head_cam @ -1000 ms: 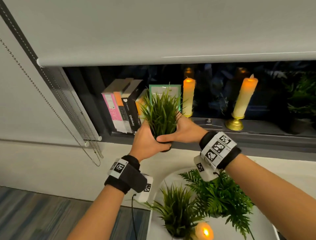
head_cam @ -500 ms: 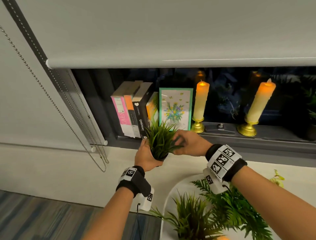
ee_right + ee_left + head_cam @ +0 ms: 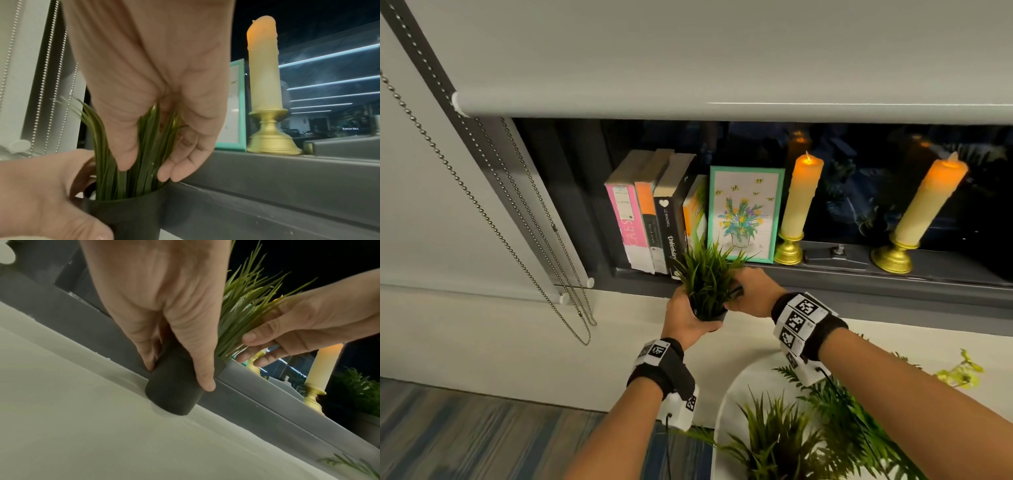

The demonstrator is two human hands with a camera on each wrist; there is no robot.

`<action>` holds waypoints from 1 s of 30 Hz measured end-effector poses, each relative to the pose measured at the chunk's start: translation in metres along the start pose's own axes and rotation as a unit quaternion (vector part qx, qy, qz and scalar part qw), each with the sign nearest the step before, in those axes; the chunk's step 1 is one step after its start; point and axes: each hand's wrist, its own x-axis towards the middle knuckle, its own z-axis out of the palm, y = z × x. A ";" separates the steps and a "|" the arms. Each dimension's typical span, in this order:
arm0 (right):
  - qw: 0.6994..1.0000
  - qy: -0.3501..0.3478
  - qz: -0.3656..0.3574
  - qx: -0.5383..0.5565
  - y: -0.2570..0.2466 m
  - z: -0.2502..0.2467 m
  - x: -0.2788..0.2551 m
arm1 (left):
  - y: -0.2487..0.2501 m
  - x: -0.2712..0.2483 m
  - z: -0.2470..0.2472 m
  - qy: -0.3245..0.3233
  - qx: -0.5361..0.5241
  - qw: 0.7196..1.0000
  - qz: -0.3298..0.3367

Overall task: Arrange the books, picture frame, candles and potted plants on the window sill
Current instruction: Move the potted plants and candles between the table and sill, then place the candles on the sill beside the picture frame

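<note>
Overhead, a pale roller blind (image 3: pixel 722 58) hangs down to just above the dark window sill (image 3: pixel 825 274), with its bead chain (image 3: pixel 493 219) looping at the left. On the sill stand, from left to right, a row of upright books (image 3: pixel 654 212), a green picture frame (image 3: pixel 744 214) with a flower print, and two lit candles in gold holders, the nearer candle (image 3: pixel 799 202) just beside the frame and the farther candle (image 3: pixel 924 205) well apart to the right. Lower right, a white table (image 3: pixel 726 404) carries more potted plants (image 3: pixel 825 435). Between the two hands is a small grass plant (image 3: pixel 707 281) in a black pot (image 3: pixel 174 391), whose base sits on the pale ledge right against the front edge of the sill, below the books and frame. The left hand (image 3: pixel 685 320) is wrapped around the pot, thumb and fingers curled on its sides. The right hand (image 3: pixel 751 291) has its fingers loosely bent into the grass blades near the pot's rim, thumb on one side and fingers on the other.
</note>
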 end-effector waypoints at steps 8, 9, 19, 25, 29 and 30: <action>1.000 0.010 0.009 -0.004 0.006 0.002 -0.006 | -0.002 -0.004 -0.002 -0.026 0.023 0.999 -0.036; 1.000 0.015 0.009 -0.001 0.007 0.000 -0.008 | 0.000 -0.004 -0.003 -0.028 0.033 0.998 -0.038; 0.993 0.111 0.019 0.030 0.008 -0.037 -0.043 | 0.009 0.003 -0.034 -0.143 0.160 0.969 -0.119; 0.978 0.187 0.022 0.088 0.013 -0.052 -0.084 | 0.030 -0.020 -0.048 -0.142 0.186 0.965 -0.115; 0.978 0.177 -0.032 0.104 0.010 -0.044 -0.121 | 0.049 -0.049 -0.053 -0.125 0.182 0.972 -0.081; 0.979 0.167 -0.045 0.110 0.008 -0.040 -0.131 | 0.054 -0.058 -0.053 -0.125 0.177 0.974 -0.068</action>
